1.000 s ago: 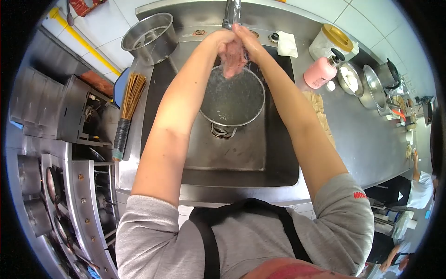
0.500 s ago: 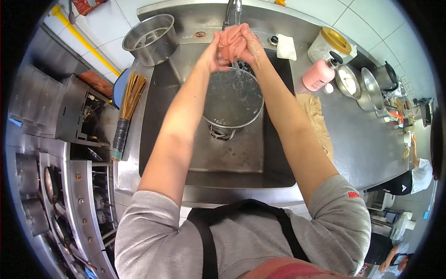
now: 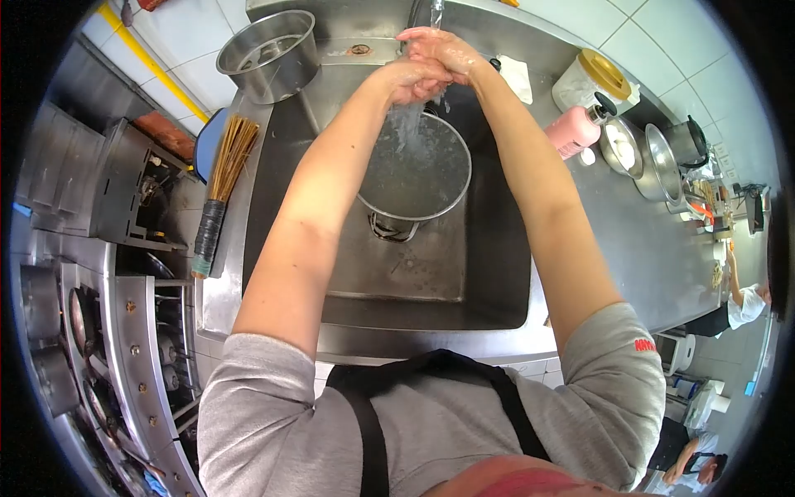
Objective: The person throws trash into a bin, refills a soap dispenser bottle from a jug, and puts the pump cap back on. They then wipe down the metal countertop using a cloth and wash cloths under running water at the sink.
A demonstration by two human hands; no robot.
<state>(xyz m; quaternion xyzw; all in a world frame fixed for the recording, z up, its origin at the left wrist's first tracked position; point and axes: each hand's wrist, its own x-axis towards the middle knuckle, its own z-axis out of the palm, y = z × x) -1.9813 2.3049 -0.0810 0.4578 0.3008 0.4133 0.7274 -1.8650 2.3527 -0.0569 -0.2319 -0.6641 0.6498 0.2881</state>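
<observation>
Under the running tap (image 3: 436, 10), my left hand (image 3: 416, 79) and my right hand (image 3: 447, 55) touch each other, wet from the stream. The right hand lies over the left, its fingers stretched toward the left. The left hand's fingers point right beneath it, partly overlapped. I see no object in either hand. Water falls from them into a round metal pot (image 3: 469, 170) full of cloudy water. That pot stands inside the steel sink (image 3: 397, 286), just below my hands.
Left of the sink are a deep metal container (image 3: 269, 79) and a bristle brush (image 3: 222, 178). To the right stand a pink pump bottle (image 3: 573, 132), a gold-lidded jar (image 3: 600, 79), metal bowls (image 3: 661, 161) and a white cloth (image 3: 515, 80). Other people (image 3: 745, 306) are at far right.
My hands have shifted from palms cupped together to the right hand lying across the left. The view has moved slightly. Water still runs over them into the pot.
</observation>
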